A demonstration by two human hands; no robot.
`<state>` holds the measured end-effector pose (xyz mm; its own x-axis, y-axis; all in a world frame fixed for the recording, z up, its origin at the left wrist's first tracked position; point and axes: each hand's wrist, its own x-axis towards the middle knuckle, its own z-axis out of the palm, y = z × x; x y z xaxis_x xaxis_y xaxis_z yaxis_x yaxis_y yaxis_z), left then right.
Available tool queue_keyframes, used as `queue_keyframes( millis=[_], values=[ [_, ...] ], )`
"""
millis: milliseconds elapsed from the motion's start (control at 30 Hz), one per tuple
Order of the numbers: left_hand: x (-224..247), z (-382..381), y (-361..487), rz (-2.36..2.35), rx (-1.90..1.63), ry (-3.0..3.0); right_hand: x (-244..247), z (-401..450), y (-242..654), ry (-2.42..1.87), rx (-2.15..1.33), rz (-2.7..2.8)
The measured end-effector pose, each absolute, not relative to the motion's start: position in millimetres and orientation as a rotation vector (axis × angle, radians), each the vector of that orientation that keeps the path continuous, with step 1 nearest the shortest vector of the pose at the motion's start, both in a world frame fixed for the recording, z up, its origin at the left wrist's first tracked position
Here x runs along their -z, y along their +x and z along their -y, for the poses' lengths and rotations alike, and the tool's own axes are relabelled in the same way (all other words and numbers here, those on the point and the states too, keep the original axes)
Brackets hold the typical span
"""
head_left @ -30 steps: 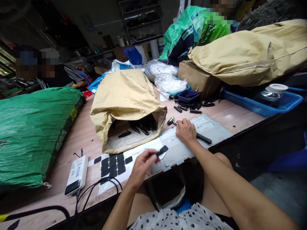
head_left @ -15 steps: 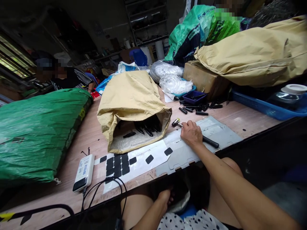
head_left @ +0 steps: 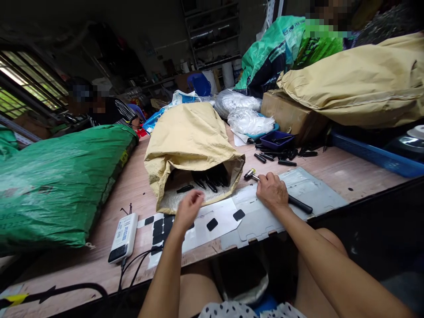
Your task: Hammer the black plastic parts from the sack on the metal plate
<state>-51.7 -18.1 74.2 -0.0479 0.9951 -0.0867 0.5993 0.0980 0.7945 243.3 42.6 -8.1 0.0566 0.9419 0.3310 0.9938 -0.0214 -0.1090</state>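
Head view, left hand: the left hand (head_left: pixel 189 208), centre of the frame, reaches to the mouth of the tan bag, fingers curled; whether it grips anything I cannot tell.
Right hand: the right hand (head_left: pixel 273 191), right of centre, is closed around the hammer (head_left: pixel 300 204), its head pointing to the upper left, above the grey board (head_left: pixel 313 185).
Tan bag: the tan bag (head_left: pixel 190 137) lies mid-frame, mouth toward the viewer; a black piece (head_left: pixel 184 189) rests inside near the left hand, others behind it.
Pads: one square black pad (head_left: pixel 212 225) lies on the white sheet (head_left: pixel 198 236), lower centre; another sits at its right edge.
Lower left: a white device (head_left: pixel 124 238) with a cable.
Left edge: a bulging green sack (head_left: pixel 66 185).
Upper right: loose black pieces (head_left: pixel 286 163) beside a purple tray (head_left: pixel 269 143).
Upper left: a seated person (head_left: pixel 114 110) in a striped top.
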Motion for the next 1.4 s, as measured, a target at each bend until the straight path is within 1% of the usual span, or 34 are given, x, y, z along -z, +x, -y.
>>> queue_keyframes(
  millis=[67,133,233,333,433,533,633,733,833,1000,1100,1233,1300,1400],
  values=[
    [-67,-16,-77,-2.23,-0.78,1.689,7,-43,243,-2.034,0.223,1.95],
    [-53,-40,-95,-2.489,-0.56,1.748,7,-43,243,-2.036,0.203,1.951],
    [-37,-55,-107,-2.519,-0.289,1.78,6,-44,243,-2.037,0.178,1.954],
    [-34,-49,-104,-2.524,-0.272,1.749,6,-44,243,-2.042,0.168,1.952],
    [-36,-28,-85,-2.377,-0.504,1.809,5,-43,243,-2.048,0.16,1.952],
    [-33,-4,-51,-1.961,-0.769,1.956,5,-43,242,-2.049,0.159,1.951],
    [-22,10,-17,-1.721,-0.778,1.99,5,-43,243,-2.052,0.162,1.945],
    [-9,11,1,-1.72,-0.732,1.979,5,-42,243,-2.052,0.17,1.949],
    [1,9,2,-1.723,-0.77,2.022,6,-43,243,-2.047,0.187,1.954],
    [2,9,-1,-1.685,-0.793,1.998,1,-42,248,-2.045,0.097,1.967],
    [0,9,0,-1.673,-0.802,1.952,-5,-27,248,-2.016,0.024,1.888],
    [0,9,0,-1.681,-0.806,1.908,-9,13,236,-1.746,-0.171,1.752],
    [0,9,0,-1.691,-0.8,1.899,-8,33,224,-1.585,-0.309,1.761],
    [0,9,1,-1.708,-0.79,1.893,-7,51,205,-1.463,-0.439,1.807]
  ],
)
